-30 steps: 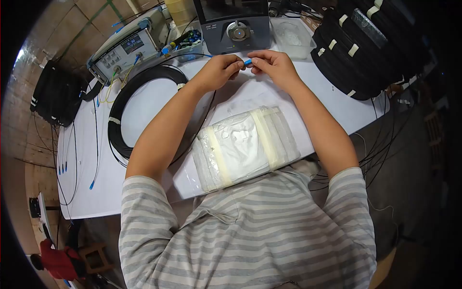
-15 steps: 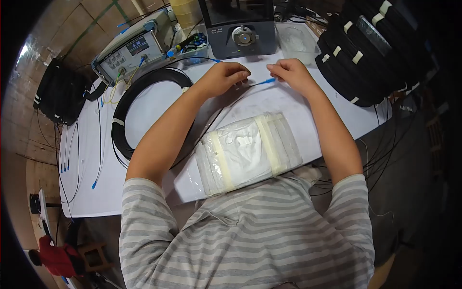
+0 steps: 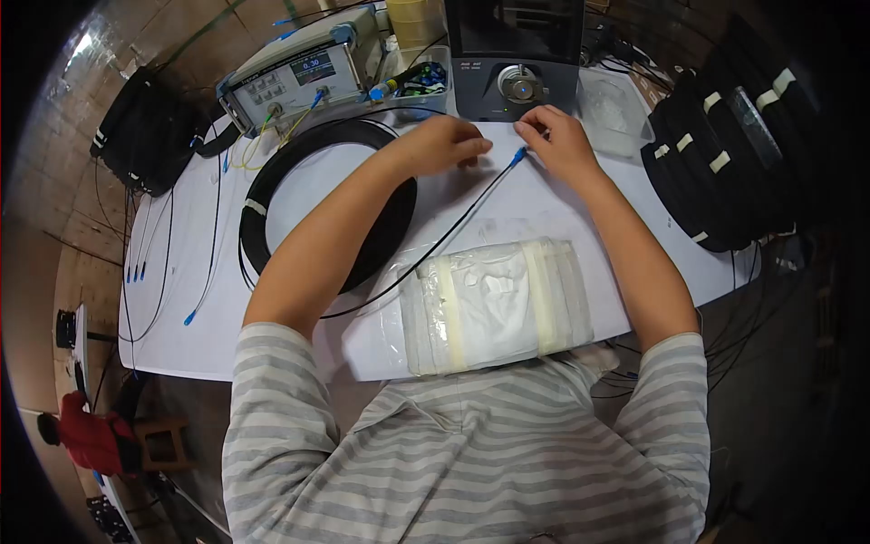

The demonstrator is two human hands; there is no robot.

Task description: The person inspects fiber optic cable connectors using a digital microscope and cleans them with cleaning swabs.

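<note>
My right hand (image 3: 564, 145) is closed in front of the dark machine, its thumb and index finger close together. The blue fiber-optic connector (image 3: 518, 157) meets its lower fingers and appears held there. From the connector a black cable (image 3: 453, 227) slopes down to the left, passing over a wrapped packet and under my left forearm. My left hand (image 3: 442, 145) hovers to the left with curled fingers, apart from the connector; whatever may be between its fingertips is hidden. Beneath my left forearm lies a black cable coil (image 3: 258, 231), tied with white tape.
The dark machine (image 3: 489, 91) with a round knob stands ahead, beside a clear plastic tray (image 3: 616, 122). A test meter (image 3: 294, 82) and a bin of blue caps (image 3: 421, 95) are left. Black coils (image 3: 725, 172) stack at right. The plastic-wrapped white packet (image 3: 498, 308) lies near my body.
The view has shifted, so the table contents appear further right. The connector has swung from nearly level to pointing up, and its cable now runs clear of my left hand.
</note>
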